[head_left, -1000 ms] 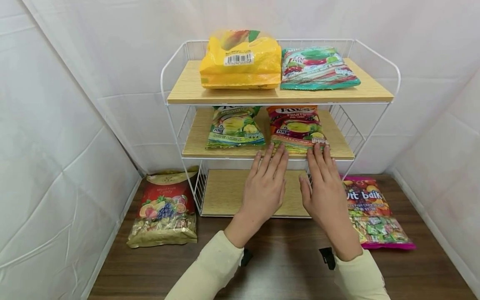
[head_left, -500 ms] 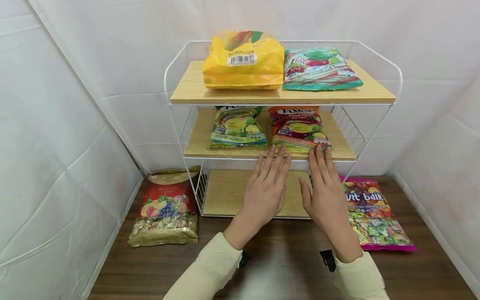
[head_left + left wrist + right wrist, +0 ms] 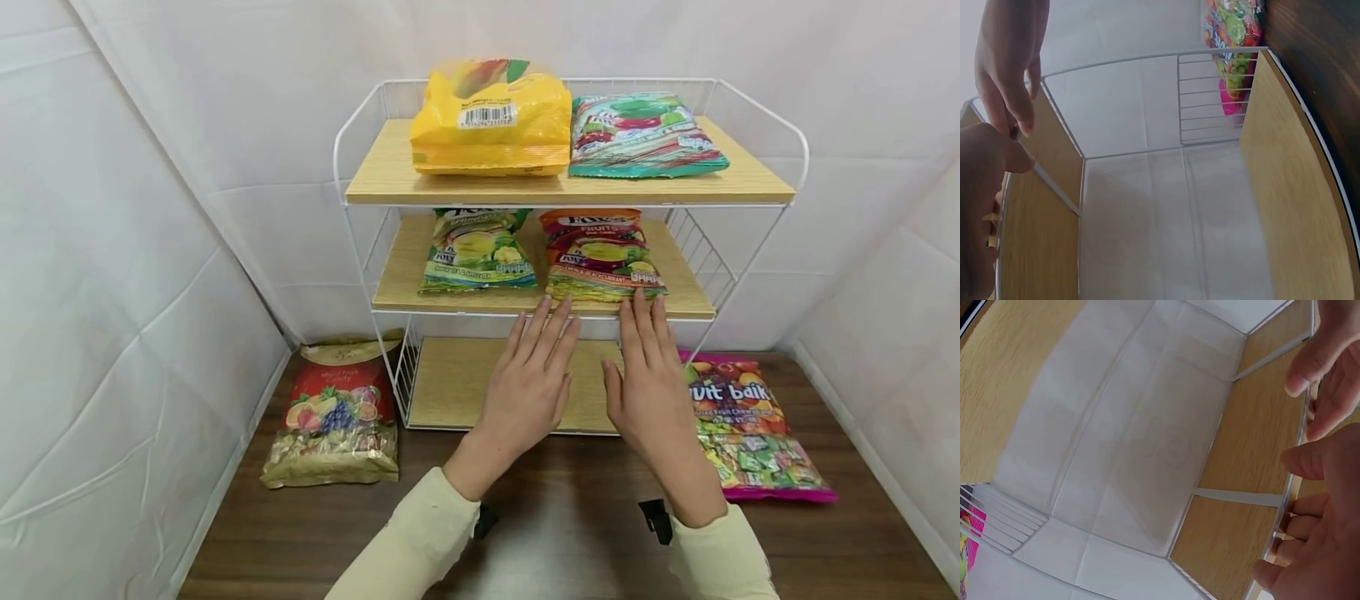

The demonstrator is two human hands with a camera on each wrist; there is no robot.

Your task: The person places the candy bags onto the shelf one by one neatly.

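My left hand (image 3: 525,387) and right hand (image 3: 652,396) lie side by side at the front edge of the middle shelf (image 3: 465,302), palms down and fingers straight. Right above the fingertips is a red and orange bag of fruit candy (image 3: 600,250), lying on that shelf. The right fingertips overlap its lower right corner; the left ones reach its lower left corner. To its left lies a green candy bag (image 3: 477,250). In the right wrist view, the right hand's thumb (image 3: 1304,459) is under the shelf edge. The left wrist view has both thumbs at that edge.
The white wire rack (image 3: 352,242) has a yellow bag (image 3: 491,125) and a teal candy bag (image 3: 645,137) on top. A red and gold bag (image 3: 333,412) lies on the table left of it, a pink-edged bag (image 3: 750,425) on the right. White fabric walls (image 3: 112,292) surround it.
Both hands have drawn back very slightly from the red and orange candy bag, left fingertips most. The head view has shifted a little; the bags stay where they were on the rack.
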